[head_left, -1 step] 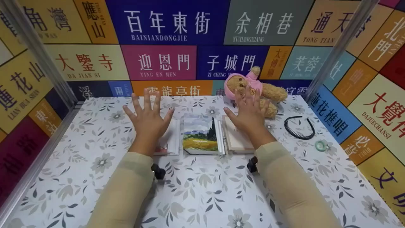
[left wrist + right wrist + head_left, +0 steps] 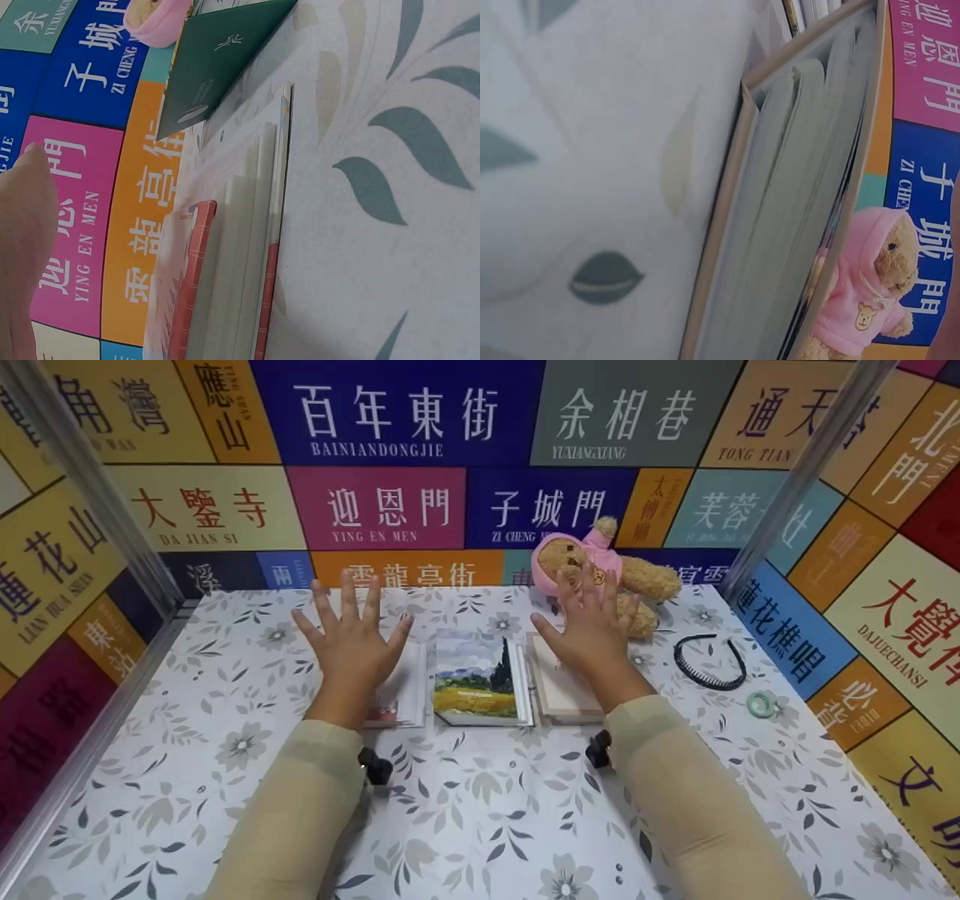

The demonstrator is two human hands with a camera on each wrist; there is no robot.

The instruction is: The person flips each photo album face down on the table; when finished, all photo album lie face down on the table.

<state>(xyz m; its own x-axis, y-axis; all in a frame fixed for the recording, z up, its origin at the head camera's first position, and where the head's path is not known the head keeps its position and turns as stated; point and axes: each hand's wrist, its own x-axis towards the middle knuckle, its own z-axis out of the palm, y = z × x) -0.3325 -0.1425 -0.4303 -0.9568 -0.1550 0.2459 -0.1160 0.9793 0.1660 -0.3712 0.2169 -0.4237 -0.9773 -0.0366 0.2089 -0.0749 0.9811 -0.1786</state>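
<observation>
Two hands [image 2: 354, 649] [image 2: 596, 637] (spread); three books [image 2: 474, 682]

- We are seeing no visible change in the left hand [image 2: 356, 649] or the right hand [image 2: 594, 639] since the earlier head view.
- We are noticing no shift among the three books [image 2: 474, 679], either.

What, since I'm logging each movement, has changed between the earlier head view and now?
Nothing visibly changed: nothing moved, was taken hold of or let go. The left hand and right hand stay spread; the landscape-covered book, teddy bear, toothed black headband and green ring lie as before.
</observation>
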